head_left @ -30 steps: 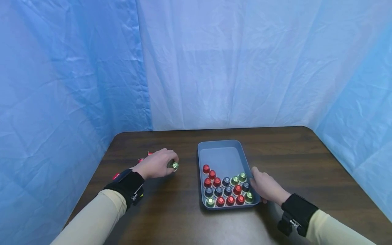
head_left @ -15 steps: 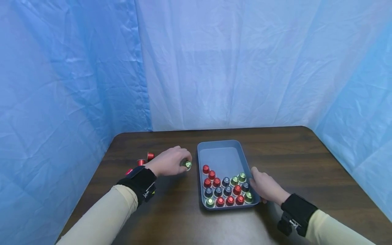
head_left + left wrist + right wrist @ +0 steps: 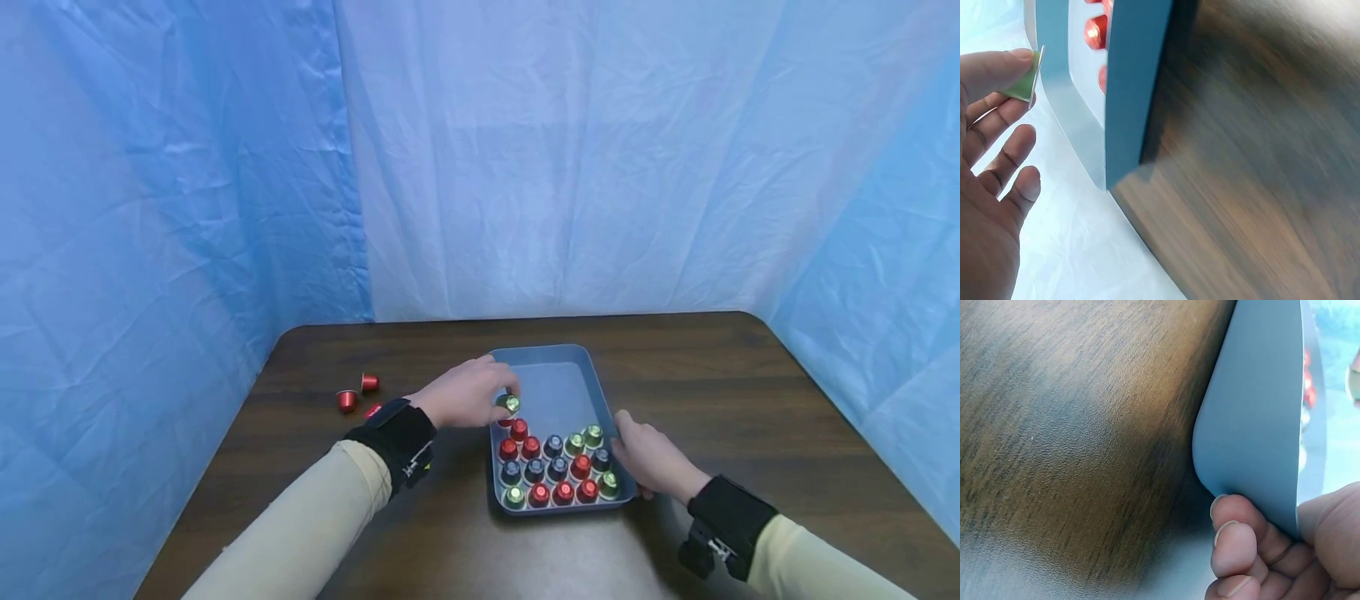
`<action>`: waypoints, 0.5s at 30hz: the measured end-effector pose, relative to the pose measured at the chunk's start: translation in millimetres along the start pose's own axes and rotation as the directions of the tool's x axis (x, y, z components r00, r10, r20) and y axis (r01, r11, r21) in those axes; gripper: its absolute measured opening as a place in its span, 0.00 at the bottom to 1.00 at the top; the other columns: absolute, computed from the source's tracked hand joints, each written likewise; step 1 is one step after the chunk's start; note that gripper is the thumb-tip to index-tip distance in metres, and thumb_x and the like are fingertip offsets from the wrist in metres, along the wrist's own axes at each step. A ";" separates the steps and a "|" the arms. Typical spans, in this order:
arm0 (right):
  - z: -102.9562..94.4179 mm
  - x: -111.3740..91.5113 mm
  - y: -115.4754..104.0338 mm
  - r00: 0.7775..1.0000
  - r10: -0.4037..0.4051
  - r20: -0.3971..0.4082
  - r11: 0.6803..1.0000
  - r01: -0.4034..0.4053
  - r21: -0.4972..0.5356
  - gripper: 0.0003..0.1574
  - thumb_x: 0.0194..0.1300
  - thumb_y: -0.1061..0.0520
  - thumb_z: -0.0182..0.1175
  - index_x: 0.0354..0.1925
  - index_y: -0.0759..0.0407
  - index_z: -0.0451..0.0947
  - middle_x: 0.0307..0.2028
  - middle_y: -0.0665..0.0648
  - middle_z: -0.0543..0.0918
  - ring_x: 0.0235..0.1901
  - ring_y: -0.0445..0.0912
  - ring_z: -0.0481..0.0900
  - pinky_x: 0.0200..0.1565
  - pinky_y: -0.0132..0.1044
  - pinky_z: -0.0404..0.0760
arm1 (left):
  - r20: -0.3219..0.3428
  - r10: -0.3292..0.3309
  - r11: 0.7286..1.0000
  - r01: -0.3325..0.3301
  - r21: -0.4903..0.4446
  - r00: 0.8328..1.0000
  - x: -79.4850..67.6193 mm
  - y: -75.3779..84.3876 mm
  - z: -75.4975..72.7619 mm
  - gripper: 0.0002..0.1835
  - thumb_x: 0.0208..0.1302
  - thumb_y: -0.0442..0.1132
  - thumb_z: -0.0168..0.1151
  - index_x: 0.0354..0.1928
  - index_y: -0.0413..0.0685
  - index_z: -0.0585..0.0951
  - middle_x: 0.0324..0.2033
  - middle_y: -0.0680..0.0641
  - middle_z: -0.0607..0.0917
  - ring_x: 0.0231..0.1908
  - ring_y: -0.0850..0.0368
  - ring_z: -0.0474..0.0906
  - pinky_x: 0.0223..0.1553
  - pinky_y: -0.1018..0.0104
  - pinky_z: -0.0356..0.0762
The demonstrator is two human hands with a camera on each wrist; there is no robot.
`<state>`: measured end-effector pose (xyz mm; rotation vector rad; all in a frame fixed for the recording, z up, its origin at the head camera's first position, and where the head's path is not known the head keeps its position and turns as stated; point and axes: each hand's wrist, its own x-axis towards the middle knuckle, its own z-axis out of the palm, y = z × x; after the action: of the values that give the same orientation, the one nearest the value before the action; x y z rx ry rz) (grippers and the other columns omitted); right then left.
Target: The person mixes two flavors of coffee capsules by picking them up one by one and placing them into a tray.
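Observation:
My left hand (image 3: 467, 395) is over the left wall of a blue-grey tray (image 3: 551, 375). Between thumb and fingers it pinches a green coffee capsule (image 3: 1022, 84), its silver rim outward in the left wrist view. In the head view this capsule overlaps a red capsule standing in the tray. Rows of upright capsules fill the near half: red (image 3: 564, 492), dark blue (image 3: 557, 467) and green (image 3: 609, 484). My right hand (image 3: 651, 454) grips the tray's right wall, thumb on the inner side and fingers curled against the outside (image 3: 1247, 412).
Left of the tray, red capsules (image 3: 347, 401) lie on the dark wooden table (image 3: 420, 517), one partly behind the left wrist. Blue sheeting (image 3: 525, 167) hangs behind and at both sides of the table. Black camera straps (image 3: 731, 525) circle both wrists.
My left hand has carried the green capsule rightward from the table to over the tray's left side. Red capsules at the left have come into view. The right hand stays on the tray.

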<state>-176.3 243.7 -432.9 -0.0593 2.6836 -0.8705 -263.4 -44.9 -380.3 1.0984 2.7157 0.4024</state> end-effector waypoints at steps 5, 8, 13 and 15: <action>-0.5 0.3 2.6 1.000 -0.009 0.003 1.000 0.009 -0.006 0.16 0.76 0.61 0.56 0.55 0.66 0.64 0.30 0.60 0.77 0.15 0.49 0.77 0.20 0.41 0.77 | -0.019 0.057 0.998 -0.057 0.016 0.998 10.8 8.6 5.3 0.12 0.64 0.46 0.73 0.48 0.60 0.86 0.48 0.57 0.84 0.48 0.60 0.72 0.49 0.63 0.75; -1.3 0.5 3.2 1.000 -0.012 0.006 1.000 0.012 -0.013 0.16 0.76 0.61 0.55 0.55 0.66 0.64 0.29 0.60 0.76 0.14 0.49 0.77 0.19 0.41 0.76 | -0.035 0.079 0.996 -0.078 0.048 0.996 15.1 12.3 8.8 0.12 0.64 0.46 0.73 0.49 0.60 0.86 0.46 0.56 0.80 0.47 0.59 0.71 0.47 0.64 0.74; -2.2 0.5 3.7 1.000 0.002 0.006 1.000 -0.002 -0.003 0.17 0.76 0.61 0.55 0.56 0.66 0.63 0.30 0.60 0.77 0.15 0.50 0.77 0.20 0.42 0.77 | -0.034 0.055 0.998 -0.054 0.029 0.998 23.9 15.3 19.1 0.11 0.64 0.46 0.72 0.47 0.61 0.86 0.43 0.59 0.80 0.45 0.61 0.71 0.45 0.66 0.74; -2.5 0.2 4.2 1.000 0.008 0.005 1.000 -0.008 -0.002 0.17 0.76 0.61 0.56 0.56 0.66 0.63 0.31 0.60 0.77 0.15 0.50 0.77 0.20 0.42 0.77 | -0.029 0.046 0.999 -0.045 0.024 0.999 27.2 16.5 23.2 0.10 0.64 0.46 0.72 0.47 0.61 0.86 0.43 0.60 0.82 0.45 0.61 0.72 0.46 0.65 0.74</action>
<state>-177.0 248.4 -433.5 -0.0511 2.6783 -0.8640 -265.7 -10.2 -398.9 1.1714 2.7319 0.3987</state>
